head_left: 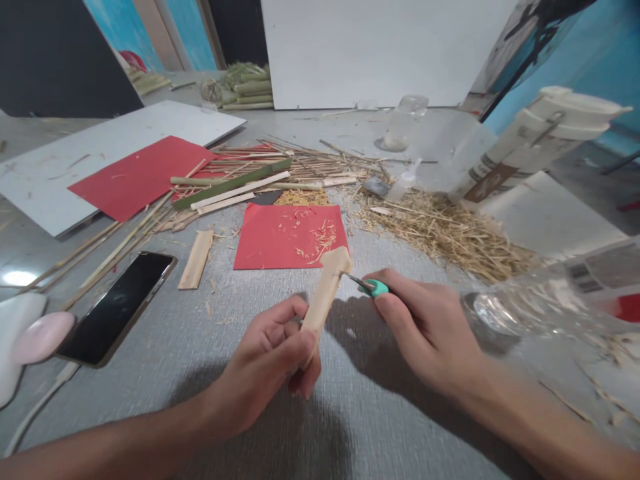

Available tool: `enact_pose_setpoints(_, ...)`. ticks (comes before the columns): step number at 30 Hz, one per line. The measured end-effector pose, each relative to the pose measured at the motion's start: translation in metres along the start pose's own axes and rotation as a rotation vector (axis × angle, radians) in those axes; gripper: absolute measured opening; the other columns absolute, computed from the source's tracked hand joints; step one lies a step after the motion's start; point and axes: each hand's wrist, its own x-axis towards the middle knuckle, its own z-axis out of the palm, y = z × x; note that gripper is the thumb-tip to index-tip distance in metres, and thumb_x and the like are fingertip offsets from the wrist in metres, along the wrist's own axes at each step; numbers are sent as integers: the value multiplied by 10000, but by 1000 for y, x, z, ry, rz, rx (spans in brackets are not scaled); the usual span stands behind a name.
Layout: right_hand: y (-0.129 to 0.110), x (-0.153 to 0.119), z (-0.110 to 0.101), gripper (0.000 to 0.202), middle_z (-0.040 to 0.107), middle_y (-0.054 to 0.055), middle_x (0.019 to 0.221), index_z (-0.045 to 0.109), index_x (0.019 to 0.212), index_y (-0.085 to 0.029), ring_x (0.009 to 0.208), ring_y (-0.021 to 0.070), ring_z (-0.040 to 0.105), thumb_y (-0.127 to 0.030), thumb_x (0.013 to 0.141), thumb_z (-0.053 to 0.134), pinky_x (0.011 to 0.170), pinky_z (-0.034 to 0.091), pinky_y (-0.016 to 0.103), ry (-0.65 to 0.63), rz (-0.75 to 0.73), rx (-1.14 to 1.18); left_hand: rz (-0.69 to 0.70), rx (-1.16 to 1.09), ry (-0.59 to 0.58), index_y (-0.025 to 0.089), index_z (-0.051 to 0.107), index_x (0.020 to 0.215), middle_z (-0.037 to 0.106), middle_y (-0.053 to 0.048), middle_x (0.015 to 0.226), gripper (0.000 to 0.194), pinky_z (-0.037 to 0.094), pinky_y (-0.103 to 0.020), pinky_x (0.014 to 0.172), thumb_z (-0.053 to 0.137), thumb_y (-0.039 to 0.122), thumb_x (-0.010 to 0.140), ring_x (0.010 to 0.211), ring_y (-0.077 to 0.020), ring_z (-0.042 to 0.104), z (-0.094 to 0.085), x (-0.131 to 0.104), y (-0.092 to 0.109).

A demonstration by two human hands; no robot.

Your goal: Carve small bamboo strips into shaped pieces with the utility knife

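My left hand (280, 350) grips the lower end of a flat, pale wooden strip (323, 293), thumb on top and fingers beneath. The strip tilts up and away, and its far end is wider and cut to a shape. In my right hand (425, 320) is a craft knife (376, 288) with a green grip. Its thin blade touches the strip's right edge near the shaped end. A red sheet (285, 243) scattered with curled shavings lies just beyond the strip. Another short wooden piece (196, 260) rests on the table to the left.
A phone (120, 307) and a pink rounded object (44, 337) lie left. Thin sticks (300, 157) and a green stalk strip (235, 183) are piled behind the red sheet. Straw (450, 230), a clear plastic bottle (540, 300) and a large white container (535, 147) occupy the right.
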Motion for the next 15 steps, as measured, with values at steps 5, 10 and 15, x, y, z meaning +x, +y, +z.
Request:
enact_pose_setpoints(5, 2, 2, 0, 532, 499, -26, 612, 533, 762, -231, 537, 127, 433, -574, 1135, 372, 518, 312, 293, -284, 280, 464, -25, -1, -32, 214, 537, 986, 548, 88, 541, 361, 259, -203, 496, 686, 541, 1017, 470, -65, 329, -1, 0, -2)
enact_pose_setpoints(10, 12, -2, -3, 606, 534, -32, 634, 697, 1055, -195, 517, 125, 389, -694, 1108, 358, 514, 309, 291, -468, 330, 956, -33, -38, 14, 221, 542, 964, 528, 92, 521, 355, 259, -215, 498, 690, 542, 1006, 463, -73, 327, -2, 1, 0)
enact_pose_setpoints(15, 18, -6, 1, 475, 542, -21, 715, 675, 914, -229, 623, 136, 442, -645, 1081, 519, 588, 345, 307, -33, 179, 745, -25, 103, 52, 202, 575, 840, 476, 89, 521, 397, 236, -205, 475, 757, 539, 946, 459, -56, 305, -4, 0, 4)
